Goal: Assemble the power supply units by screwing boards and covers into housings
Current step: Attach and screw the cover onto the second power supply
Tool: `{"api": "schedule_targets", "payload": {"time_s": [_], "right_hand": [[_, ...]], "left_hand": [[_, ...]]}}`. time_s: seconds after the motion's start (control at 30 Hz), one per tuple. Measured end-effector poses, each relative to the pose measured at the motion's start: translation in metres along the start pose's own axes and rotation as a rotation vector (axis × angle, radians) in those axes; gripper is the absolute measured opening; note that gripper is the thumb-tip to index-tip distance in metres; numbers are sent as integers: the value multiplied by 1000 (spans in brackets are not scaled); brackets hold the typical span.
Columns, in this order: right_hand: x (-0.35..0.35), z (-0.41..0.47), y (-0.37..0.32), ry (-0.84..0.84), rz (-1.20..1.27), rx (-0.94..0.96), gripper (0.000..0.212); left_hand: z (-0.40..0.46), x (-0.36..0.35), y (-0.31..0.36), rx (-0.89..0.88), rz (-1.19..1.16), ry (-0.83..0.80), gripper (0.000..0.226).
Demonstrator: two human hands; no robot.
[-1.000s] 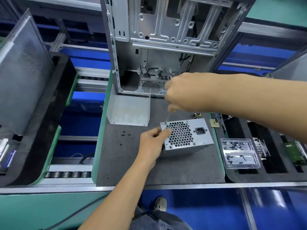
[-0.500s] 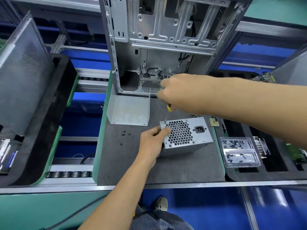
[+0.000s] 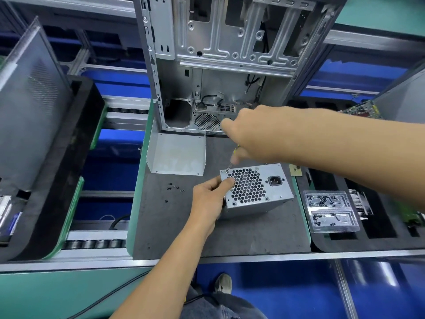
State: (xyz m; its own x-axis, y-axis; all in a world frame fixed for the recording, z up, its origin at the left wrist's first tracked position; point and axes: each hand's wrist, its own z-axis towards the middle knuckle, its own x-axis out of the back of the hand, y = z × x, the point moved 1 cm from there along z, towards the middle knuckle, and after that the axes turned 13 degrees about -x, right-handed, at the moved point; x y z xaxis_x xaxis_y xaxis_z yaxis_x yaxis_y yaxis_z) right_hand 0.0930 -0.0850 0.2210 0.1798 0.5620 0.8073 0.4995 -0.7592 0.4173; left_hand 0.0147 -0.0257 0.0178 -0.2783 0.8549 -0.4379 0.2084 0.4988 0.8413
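Gripping boxy steel power supply [image 3: 257,189] (honeycomb grille): left hand [image 3: 210,196]; screwdriver [image 3: 232,161] above

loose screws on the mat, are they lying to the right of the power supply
No, the loose screws lie scattered on the gray mat to the left of the power supply, beyond the left hand that holds it.

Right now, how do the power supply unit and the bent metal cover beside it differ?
The power supply unit is a closed box with a honeycomb grille and a power socket; the bent metal cover is a plain open sheet. The left hand grips the unit while the right hand drives a screwdriver into its corner; nothing touches the cover. Both are grey metal on the mat.
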Motion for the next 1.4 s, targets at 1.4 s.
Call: {"api": "schedule_targets", "payload": {"time_s": [1.4], "right_hand": [[-1, 11, 9, 23, -95, 195, 39]], "left_hand": [[1, 0, -3, -6, 34, -11, 14]]}}
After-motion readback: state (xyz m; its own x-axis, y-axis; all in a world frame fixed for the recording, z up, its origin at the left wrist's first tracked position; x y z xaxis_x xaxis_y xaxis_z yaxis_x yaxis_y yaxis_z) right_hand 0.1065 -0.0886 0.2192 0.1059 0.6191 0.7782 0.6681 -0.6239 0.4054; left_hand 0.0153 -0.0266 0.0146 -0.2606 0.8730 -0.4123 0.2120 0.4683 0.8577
